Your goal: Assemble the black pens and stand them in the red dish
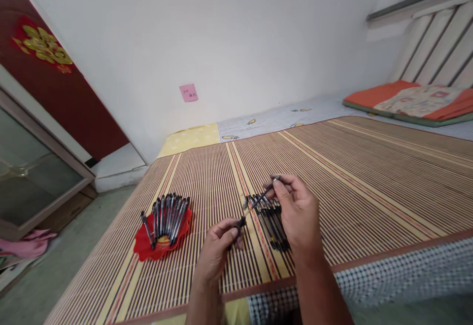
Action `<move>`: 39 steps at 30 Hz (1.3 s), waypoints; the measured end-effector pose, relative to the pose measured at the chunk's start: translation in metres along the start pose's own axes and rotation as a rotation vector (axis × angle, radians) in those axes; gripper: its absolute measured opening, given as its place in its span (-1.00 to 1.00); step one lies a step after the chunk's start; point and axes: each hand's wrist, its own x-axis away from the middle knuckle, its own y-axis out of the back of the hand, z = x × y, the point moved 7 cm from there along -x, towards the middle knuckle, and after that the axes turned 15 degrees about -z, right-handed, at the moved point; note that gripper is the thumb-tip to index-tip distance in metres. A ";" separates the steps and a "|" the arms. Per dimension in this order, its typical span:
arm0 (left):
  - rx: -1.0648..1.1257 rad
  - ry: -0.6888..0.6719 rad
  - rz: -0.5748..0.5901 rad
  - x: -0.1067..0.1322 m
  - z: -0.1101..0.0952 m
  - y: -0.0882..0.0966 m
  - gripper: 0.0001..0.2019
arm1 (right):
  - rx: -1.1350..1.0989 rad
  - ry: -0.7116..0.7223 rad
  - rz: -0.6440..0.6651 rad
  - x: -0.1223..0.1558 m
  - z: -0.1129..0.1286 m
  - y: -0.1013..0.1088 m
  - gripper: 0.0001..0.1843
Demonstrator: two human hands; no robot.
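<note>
My left hand [219,241] is closed, pinching a small black pen piece [241,222] near the mat's front edge. From it a thin dark pen refill [261,198], paler at its lower end, slants up to the right. My right hand [297,204] is closed on the refill's upper end, fingertips together. Below and behind the right hand lies a bunch of black pens [271,224], partly hidden by that hand. To the left, several clear-barrelled pens with dark caps [170,216] rest on a red scalloped dish [148,252].
A striped bamboo mat [207,182] covers the bed, with a checked sheet [399,275] showing at its edges. A folded orange and floral quilt [406,100] lies at the far right. A pink note [188,92] is on the white wall. A glass-paned cabinet door [29,167] stands at left.
</note>
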 end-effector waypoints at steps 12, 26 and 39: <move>0.080 0.083 0.017 0.008 -0.003 -0.007 -0.67 | -0.070 -0.213 0.385 0.016 -0.021 -0.031 -0.80; 0.212 0.087 0.056 0.011 -0.009 -0.014 -0.66 | 0.005 -0.143 0.640 0.033 -0.028 -0.046 -0.80; 0.324 0.066 0.002 0.006 -0.004 -0.007 -0.66 | 0.027 -0.162 0.624 0.035 -0.041 -0.048 -0.74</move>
